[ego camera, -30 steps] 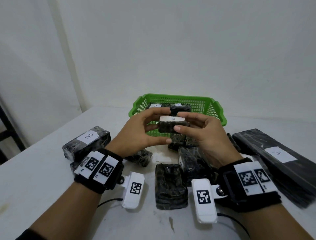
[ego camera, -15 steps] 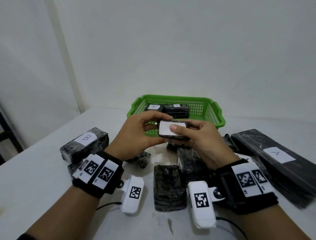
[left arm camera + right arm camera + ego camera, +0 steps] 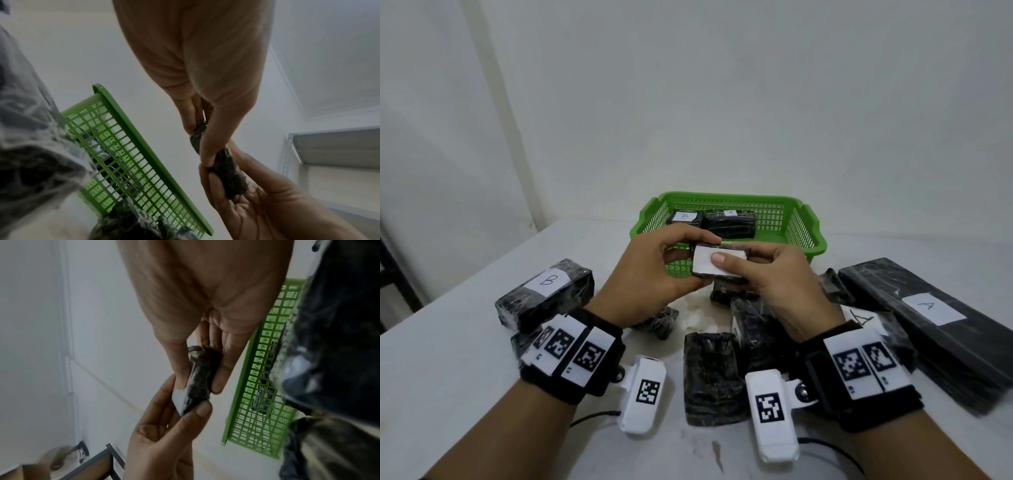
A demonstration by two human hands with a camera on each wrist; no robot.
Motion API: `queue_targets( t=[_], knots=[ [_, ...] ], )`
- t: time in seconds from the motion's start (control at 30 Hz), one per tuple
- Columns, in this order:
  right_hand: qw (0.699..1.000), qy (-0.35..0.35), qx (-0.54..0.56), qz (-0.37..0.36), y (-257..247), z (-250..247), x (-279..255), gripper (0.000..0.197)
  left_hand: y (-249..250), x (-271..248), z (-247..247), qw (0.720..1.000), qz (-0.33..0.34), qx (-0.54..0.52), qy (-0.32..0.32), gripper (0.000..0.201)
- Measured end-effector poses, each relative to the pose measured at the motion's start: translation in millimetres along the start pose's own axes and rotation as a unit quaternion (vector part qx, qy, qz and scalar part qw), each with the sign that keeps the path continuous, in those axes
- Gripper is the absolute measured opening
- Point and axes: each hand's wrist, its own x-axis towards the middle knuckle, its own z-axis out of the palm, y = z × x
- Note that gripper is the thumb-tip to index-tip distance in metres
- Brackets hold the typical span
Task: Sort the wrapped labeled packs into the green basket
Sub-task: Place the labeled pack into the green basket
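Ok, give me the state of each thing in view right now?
Small pack: held in the air, white label up.
Left hand: grips the small pack.
Right hand: pinches it, thumb on the label.
Green basket: holds two packs.
B pack: on the table.
Long A pack: on the table.

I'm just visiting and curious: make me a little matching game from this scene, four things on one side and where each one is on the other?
Things:
1. small pack
2. long flat pack marked A
3. pack marked B by the left wrist
4. green basket

Places:
a. far right of the table
b. behind both hands
c. held between the left hand and right hand
d. left side of the table

Pairs: 1-c, 2-a, 3-d, 4-b
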Motion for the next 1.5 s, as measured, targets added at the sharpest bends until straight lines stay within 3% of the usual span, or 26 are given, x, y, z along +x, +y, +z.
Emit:
queue_targets(
  t=[0.2, 0.33, 0.43, 0.53, 0.7, 0.97, 1.27, 1.4, 1.5],
  knots=[
    [1.000, -0.007, 0.021, 0.004, -1, -3, 4, 0.037, -2, 1, -9, 0.999, -0.022, -0.018, 0.018, 0.049],
    [0.999, -0.007, -0.015, -0.032, -1, -8, 4, 0.042, -1, 0, -7, 0.995, -0.073, -0.059, -0.018, 0.062],
    [0.999, -0.029, 0.000, -0.039, -2, -6, 4, 0.048, -3, 1, -4, 0.995, -0.081, -0.060, 0.007, 0.043],
    [0.998, -0.046, 0.034, 0.017, -4, -4, 4, 0.059, -3, 1, -4, 0.997, -0.055, -0.050, 0.016, 0.039],
    [0.999, -0.026, 0.019, 0.023, 3, 0, 2, 0.028, -3, -1, 2, 1.000, 0.004, -0.016, -0.001, 0.037],
    [0.997, -0.036, 0.051, 0.037, -6, -5, 2, 0.028, -6, 3, -4, 0.999, 0.011, -0.022, 0.032, 0.037],
    [1.000, -0.006, 0.006, -0.018, 0, 1, 1, 0.026, -4, 1, 3, 0.999, 0.030, -0.014, 0.015, 0.035],
    [0.999, -0.007, 0.034, -0.033, -4, 3, 0, 0.038, -4, 2, -1, 0.999, -0.003, -0.020, 0.035, 0.036],
    [0.996, -0.023, 0.081, -0.032, -10, 4, 0, 0.023, -4, 3, -7, 0.997, -0.039, 0.000, 0.060, 0.035]
  ],
)
